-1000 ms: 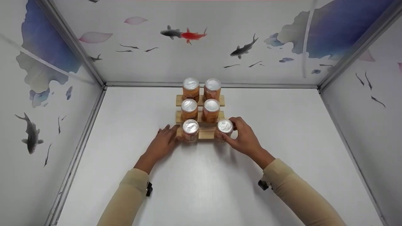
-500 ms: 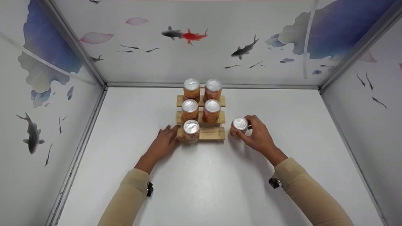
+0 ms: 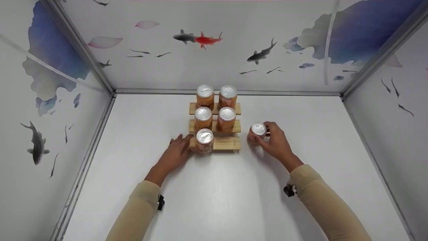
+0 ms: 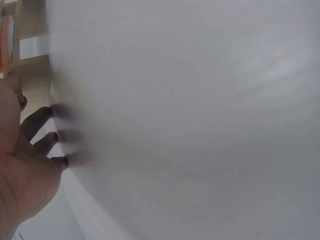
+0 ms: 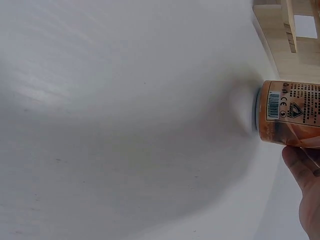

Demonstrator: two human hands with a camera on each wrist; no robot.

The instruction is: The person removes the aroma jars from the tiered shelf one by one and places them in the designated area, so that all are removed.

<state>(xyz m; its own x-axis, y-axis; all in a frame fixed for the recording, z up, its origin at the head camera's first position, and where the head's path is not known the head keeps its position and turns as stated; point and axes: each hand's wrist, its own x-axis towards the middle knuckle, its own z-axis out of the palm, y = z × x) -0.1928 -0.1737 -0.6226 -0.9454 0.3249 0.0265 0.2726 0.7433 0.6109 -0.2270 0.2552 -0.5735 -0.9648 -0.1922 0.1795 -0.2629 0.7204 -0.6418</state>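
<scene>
A wooden stepped rack stands near the back wall, with orange cans with clear lids upright on its steps. On the lowest step, one can sits at the left. My left hand grips that step's left end; in the left wrist view the other fingers spread beside the rack, their tips near the white table. To the right of the rack, my right hand holds another can upright between thumb and fingers. In the right wrist view this can has its base at the tabletop; I cannot tell whether they touch.
The middle step bears two cans, and the top step two more. White walls with painted fish enclose the white table at the back and sides.
My right hand has carried its can from the right end of the lowest step out to the right and lower, down by the tabletop. The left hand keeps its place at the rack.
</scene>
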